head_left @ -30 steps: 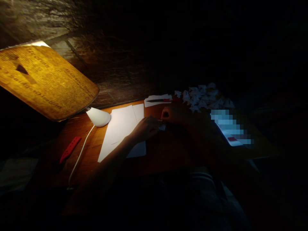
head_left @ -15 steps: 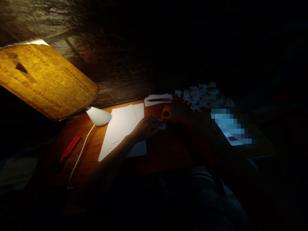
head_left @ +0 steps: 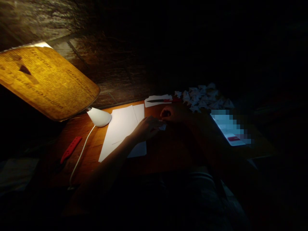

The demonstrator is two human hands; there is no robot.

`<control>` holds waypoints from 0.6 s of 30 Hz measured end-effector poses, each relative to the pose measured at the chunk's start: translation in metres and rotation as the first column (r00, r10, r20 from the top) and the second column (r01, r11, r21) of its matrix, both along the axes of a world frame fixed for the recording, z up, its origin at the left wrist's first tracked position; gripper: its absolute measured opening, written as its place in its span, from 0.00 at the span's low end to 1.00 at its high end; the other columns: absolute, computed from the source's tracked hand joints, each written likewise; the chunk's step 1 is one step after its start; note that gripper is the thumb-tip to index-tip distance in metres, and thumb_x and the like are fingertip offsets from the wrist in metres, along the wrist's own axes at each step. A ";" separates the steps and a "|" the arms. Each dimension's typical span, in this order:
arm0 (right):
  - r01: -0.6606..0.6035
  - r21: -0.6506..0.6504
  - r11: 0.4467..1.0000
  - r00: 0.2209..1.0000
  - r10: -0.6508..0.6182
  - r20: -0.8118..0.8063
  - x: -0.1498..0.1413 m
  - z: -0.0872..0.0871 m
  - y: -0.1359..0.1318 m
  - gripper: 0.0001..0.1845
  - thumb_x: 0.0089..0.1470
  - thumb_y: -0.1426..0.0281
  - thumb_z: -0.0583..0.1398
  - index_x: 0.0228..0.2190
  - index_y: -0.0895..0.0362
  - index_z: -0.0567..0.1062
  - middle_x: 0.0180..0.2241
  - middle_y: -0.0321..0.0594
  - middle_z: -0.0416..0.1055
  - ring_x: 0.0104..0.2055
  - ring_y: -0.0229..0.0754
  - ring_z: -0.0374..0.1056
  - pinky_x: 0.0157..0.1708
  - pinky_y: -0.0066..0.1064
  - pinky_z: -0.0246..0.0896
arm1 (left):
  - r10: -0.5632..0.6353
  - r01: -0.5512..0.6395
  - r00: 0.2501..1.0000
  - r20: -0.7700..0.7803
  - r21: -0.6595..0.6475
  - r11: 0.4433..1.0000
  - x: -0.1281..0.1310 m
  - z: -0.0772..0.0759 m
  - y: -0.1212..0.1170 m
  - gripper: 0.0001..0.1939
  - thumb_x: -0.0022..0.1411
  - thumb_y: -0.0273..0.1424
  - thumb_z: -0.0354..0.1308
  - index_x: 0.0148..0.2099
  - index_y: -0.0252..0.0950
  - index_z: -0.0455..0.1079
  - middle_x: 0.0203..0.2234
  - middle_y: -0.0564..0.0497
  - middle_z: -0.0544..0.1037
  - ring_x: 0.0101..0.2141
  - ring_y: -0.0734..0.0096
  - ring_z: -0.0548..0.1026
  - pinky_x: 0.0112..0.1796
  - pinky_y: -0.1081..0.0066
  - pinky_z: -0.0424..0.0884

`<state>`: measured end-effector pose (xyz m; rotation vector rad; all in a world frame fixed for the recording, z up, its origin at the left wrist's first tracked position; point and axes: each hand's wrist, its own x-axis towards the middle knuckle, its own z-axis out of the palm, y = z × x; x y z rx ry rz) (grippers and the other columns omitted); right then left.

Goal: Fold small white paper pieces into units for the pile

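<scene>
- I'm reading clock directions from the pair of hands, with 12 toward the far table edge.
- At 10 o'clock, farthest left, a curved printed panel point(head_left: 47, 78) glows yellow under the light; its columns of text are too blurred for me to read.
- At 8 o'clock, a red perforated strip point(head_left: 71, 149) lies on the wooden table point(head_left: 168, 150), near a white cord point(head_left: 81, 157).
- That cord runs up to a white conical lamp point(head_left: 99, 117) at 10 o'clock, just beside the paper.
- At 9 o'clock, overlapping white paper sheets point(head_left: 120, 128) lie flat, with my left forearm across their lower part.
- My left hand point(head_left: 146, 128) is curled, its fingers pinching a small piece of white paper point(head_left: 163, 127) that sits between both hands, above the table.
- My right hand point(head_left: 174, 114) is half curled in shadow, touching or just beside that piece – I cannot tell whether it has hold.
- At 12 o'clock, a red-handled knife point(head_left: 156, 100) rests on a white paper scrap point(head_left: 158, 99).
- At 1 o'clock, a heap of folded white paper pieces point(head_left: 202, 98) sits near the far edge.
- At 3 o'clock, a lit screen point(head_left: 228, 128) is too blocky to make out.
</scene>
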<state>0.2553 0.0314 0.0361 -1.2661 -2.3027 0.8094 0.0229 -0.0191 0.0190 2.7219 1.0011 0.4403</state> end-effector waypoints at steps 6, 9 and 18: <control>0.032 -0.032 0.999 0.999 -0.032 -0.025 -0.004 -0.003 0.001 0.10 0.52 0.73 0.71 0.39 0.58 0.84 0.39 0.44 0.82 0.38 0.42 0.74 0.37 0.30 0.65 | 0.015 -0.015 1.000 -0.016 0.006 1.000 0.001 -0.001 0.001 0.18 0.69 0.28 0.57 0.58 0.40 0.79 0.50 0.45 0.83 0.49 0.55 0.75 0.52 0.54 0.73; 0.026 -0.061 0.998 0.999 -0.028 -0.037 -0.008 -0.007 0.003 0.10 0.52 0.75 0.71 0.38 0.59 0.83 0.40 0.44 0.82 0.38 0.41 0.74 0.36 0.29 0.65 | 0.015 -0.015 1.000 -0.024 0.006 1.000 0.001 -0.002 0.001 0.18 0.69 0.27 0.57 0.57 0.41 0.79 0.49 0.45 0.83 0.49 0.55 0.75 0.52 0.54 0.73; 0.052 -0.073 0.996 0.997 -0.056 -0.054 -0.012 -0.013 0.008 0.10 0.50 0.77 0.71 0.37 0.59 0.81 0.40 0.43 0.82 0.38 0.40 0.74 0.36 0.27 0.65 | 0.015 -0.015 1.000 -0.019 0.014 1.000 0.001 0.000 -0.002 0.17 0.69 0.27 0.57 0.57 0.41 0.80 0.49 0.45 0.83 0.48 0.55 0.75 0.51 0.54 0.73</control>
